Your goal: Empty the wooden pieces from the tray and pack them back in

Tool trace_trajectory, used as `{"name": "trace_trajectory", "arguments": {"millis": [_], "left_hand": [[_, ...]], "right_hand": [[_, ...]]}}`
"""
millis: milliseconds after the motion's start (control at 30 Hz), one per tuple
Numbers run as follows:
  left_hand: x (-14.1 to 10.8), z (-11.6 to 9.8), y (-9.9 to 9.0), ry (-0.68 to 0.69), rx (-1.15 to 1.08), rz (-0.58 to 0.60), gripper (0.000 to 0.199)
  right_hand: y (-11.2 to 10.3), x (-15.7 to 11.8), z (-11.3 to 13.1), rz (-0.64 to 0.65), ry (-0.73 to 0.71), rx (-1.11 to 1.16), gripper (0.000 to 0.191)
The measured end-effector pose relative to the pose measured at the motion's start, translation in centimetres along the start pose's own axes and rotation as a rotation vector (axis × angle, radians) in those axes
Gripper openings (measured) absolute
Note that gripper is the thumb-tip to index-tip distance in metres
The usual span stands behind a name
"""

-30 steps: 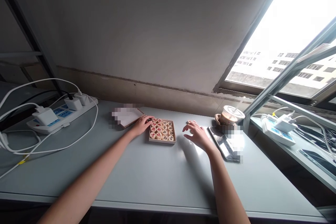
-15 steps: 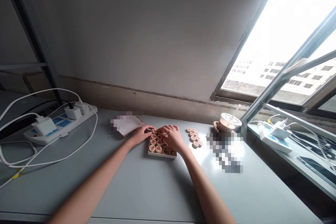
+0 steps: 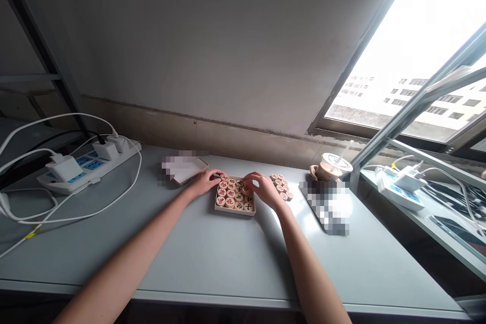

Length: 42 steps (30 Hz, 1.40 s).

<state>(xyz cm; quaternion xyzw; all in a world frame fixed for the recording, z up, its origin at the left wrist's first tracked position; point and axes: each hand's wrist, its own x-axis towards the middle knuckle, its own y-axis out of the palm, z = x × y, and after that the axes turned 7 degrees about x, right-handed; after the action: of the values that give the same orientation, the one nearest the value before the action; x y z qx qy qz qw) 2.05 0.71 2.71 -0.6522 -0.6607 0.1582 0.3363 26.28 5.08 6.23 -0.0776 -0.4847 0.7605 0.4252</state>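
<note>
A shallow box (image 3: pixel 234 211) on the grey desk holds rows of round wooden pieces (image 3: pixel 230 202) with red and black characters. My left hand (image 3: pixel 207 182) rests at the box's upper left corner, its fingertips by a piece there. My right hand (image 3: pixel 262 187) is over the box's upper right edge, thumb and fingers curved together at the pieces; whether they pinch one is too small to tell. Just right of that hand, several more round pieces (image 3: pixel 281 187) lie on the desk.
An open box lid (image 3: pixel 188 171) lies left of my left hand. A lidded drink cup (image 3: pixel 333 168) and a flat, partly blurred object (image 3: pixel 322 212) are at the right. Power strips (image 3: pixel 91 167) with white cables lie at the left and far right.
My right hand has shifted right, uncovering more pieces in the box. My left hand stays at the box's corner. The camera view has tilted slightly down.
</note>
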Motion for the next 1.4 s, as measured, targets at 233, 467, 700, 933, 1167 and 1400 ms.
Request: {"name": "trace_trajectory", "arguments": {"millis": [233,467,700,933,1167,1400], "left_hand": [[-0.1,0.1,0.0,-0.001,-0.019,-0.005,0.032],[-0.3,-0.8,-0.2,0.003,0.012,-0.010,0.031],[-0.3,-0.8,-0.2,-0.031,0.006,0.003,0.033],[-0.3,-0.4,-0.1,-0.029,0.012,0.007,0.033],[-0.4,-0.4,-0.1,-0.030,-0.001,0.004,0.033],[-0.2,-0.1,0.1,0.003,0.001,-0.007,0.031]], "right_hand": [[-0.9,-0.5,0.3,0.077,-0.026,-0.052,0.022],[-1.1,-0.3,-0.6,-0.093,0.045,-0.154,0.024],[-1.1,-1.0,-4.3,-0.211,0.182,-0.463,0.025],[-1.3,-1.4,-5.4,-0.266,0.250,-0.526,0.027],[-1.6,-1.2,-4.3,-0.245,0.248,-0.410,0.029],[-0.5,-0.5,1.5,0.145,-0.075,-0.078,0.031]]}}
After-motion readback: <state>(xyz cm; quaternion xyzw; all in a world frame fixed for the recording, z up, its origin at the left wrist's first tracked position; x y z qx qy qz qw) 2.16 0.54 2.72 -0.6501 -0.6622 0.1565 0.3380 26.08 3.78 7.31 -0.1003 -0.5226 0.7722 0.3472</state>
